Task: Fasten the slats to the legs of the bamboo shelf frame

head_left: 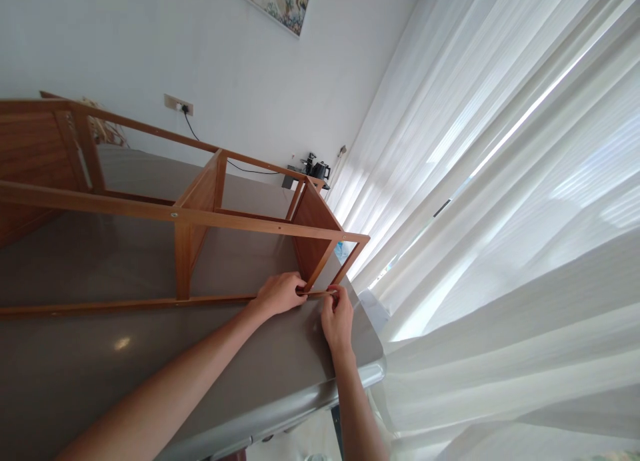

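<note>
Wood rack (183,261) lying lengthwise on grey table (240,361). Socket (173,102) on wall (260,81) behind. L hand (281,294): fingers curled on rack's near btm rail (215,302), tips partly hidden. Black kettle (321,171) at back. R hand (339,322) just beside L, fingertips pinched on rail nr its end. Curtain (480,261) far R.

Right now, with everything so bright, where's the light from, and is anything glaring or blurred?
Head view: daylight seems to come through the white curtains; head view: a small glare spot marks the grey tabletop; head view: the left hand and right hand, at the wooden frame, show no strong blur.
</note>
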Demonstrator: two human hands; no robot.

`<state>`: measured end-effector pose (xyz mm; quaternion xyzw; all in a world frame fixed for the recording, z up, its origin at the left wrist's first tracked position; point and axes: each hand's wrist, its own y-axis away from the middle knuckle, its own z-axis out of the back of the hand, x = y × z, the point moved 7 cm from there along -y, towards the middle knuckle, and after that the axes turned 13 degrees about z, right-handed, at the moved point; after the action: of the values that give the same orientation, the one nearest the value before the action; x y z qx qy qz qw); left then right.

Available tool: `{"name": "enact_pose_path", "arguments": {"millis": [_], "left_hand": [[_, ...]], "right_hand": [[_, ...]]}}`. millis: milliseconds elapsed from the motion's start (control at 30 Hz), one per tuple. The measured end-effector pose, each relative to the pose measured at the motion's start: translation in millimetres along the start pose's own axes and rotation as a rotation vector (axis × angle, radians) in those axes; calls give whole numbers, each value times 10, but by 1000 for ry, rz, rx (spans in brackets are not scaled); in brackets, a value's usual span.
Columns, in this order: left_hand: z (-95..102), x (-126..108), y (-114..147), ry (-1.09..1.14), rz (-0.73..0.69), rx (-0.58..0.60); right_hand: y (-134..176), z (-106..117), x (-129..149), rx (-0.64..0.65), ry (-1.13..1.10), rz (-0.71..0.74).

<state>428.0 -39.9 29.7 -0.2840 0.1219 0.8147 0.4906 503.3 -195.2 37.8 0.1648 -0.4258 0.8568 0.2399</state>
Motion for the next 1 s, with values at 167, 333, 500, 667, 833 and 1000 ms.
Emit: {"name": "enact_pose_path", "arguments": {"millis": [167, 333, 500, 667, 833, 1000], "left_hand": [[16, -11, 24, 0, 17, -21], [21, -17, 34, -9, 15, -36], [-5, 1, 17, -13, 34, -42], [-3, 1, 21, -9, 28, -49], [16, 9, 22, -7, 17, -56], [5, 27, 19, 2, 1, -44]], "right_hand": [[23, 6, -51, -27, -4, -25], [38, -18, -55, -4, -53, -28], [55, -43, -25, 57, -93, -23], [42, -91, -58, 115, -116, -33], [12, -146, -85, 192, -164, -35], [28, -127, -94, 197, -187, -75]]}}
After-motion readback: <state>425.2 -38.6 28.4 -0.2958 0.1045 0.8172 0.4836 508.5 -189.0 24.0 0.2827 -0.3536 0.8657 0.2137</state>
